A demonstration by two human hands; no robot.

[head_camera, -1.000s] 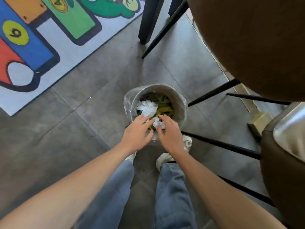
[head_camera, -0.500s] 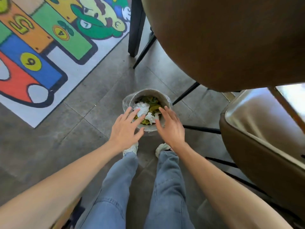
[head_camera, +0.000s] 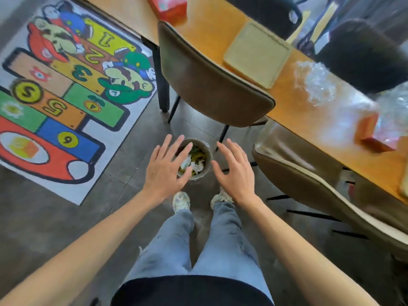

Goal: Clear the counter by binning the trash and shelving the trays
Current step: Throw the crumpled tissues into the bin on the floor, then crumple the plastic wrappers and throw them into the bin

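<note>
A small round trash bin (head_camera: 207,149) stands on the floor in front of my feet, holding white crumpled paper (head_camera: 195,165) and green-yellow scraps. My left hand (head_camera: 166,166) hovers over the bin's left rim, fingers spread and empty. My right hand (head_camera: 234,171) hangs to the right of the bin, also spread and empty. On the wooden table (head_camera: 309,107) lies a pale yellow tray (head_camera: 257,54), with crumpled clear plastic (head_camera: 315,82) to its right.
Two brown chairs (head_camera: 212,89) (head_camera: 320,186) stand tucked along the table's near edge. A red box (head_camera: 170,6) sits at the table's far end and an orange box (head_camera: 371,133) at the right. A colourful number rug (head_camera: 66,91) covers the floor at left.
The white paper has dropped from my hands into the bin. Both hands have lifted and spread apart, and my view has risen so the table top shows.
</note>
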